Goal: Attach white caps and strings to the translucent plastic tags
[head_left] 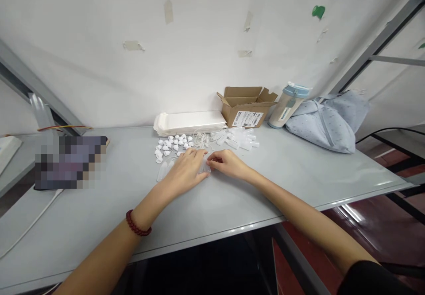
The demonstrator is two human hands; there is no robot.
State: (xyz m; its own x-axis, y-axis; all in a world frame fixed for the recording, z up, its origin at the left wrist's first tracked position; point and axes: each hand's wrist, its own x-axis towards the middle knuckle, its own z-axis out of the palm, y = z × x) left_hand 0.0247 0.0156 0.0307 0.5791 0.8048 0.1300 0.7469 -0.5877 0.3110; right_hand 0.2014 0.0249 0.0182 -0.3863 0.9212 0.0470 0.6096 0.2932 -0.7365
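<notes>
Close together over the table, my two hands meet at a translucent plastic piece. My left hand has its thumb and fingers around this piece and covers part of it. The fingertips of my right hand are pinched at its right edge. Several similar translucent pieces lie beside my left hand, partly hidden by it. Beyond my hands are a group of small white caps, a tangle of thin whitish strands and a pile of clear plastic tubes.
Against the wall stand a stack of white trays, an opened cardboard box, a tumbler with a blue lid and a light blue cloth bag. A blurred-out device with a white cable lies left on the grey table.
</notes>
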